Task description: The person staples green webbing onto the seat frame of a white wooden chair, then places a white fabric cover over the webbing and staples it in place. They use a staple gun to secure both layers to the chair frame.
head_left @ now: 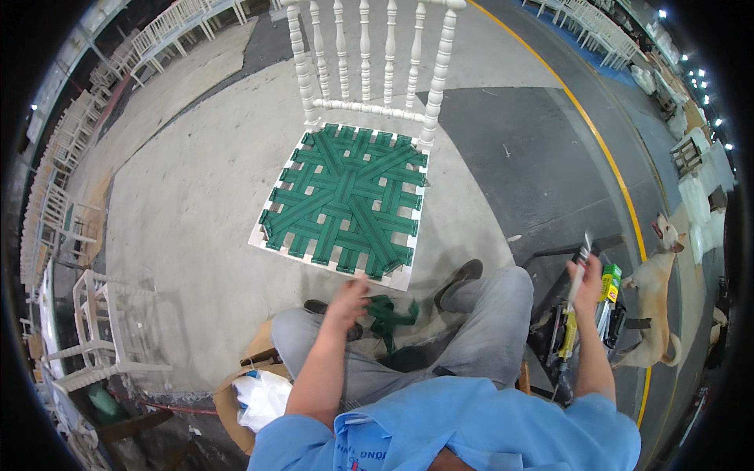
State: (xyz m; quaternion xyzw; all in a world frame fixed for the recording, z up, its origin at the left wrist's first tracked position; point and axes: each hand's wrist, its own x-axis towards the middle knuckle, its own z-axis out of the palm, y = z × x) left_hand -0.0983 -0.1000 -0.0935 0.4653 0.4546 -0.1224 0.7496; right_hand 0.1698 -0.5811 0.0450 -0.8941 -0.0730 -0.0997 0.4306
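Note:
A white chair (432, 118) with turned spindles stands before me, its seat covered by green webbing (344, 188) woven crosswise, with diagonal strips over the top. My left hand (345, 304) is just below the seat's front edge, its fingers smeared by motion, so I cannot tell whether they grip anything. Loose green webbing (389, 315) hangs beside it, between my knees. Off to the right, my right hand (585, 286) is closed around a slim tool with a pale handle and a silver tip (585, 248); its exact kind is unclear.
A tool holder (559, 334) with a yellow-handled tool and a green-yellow box (609, 282) is by my right arm. Beyond it a tan dog (652, 290) stands. A carton (228, 392) with white plastic is at my left; white chair frames (102, 330) stand farther left.

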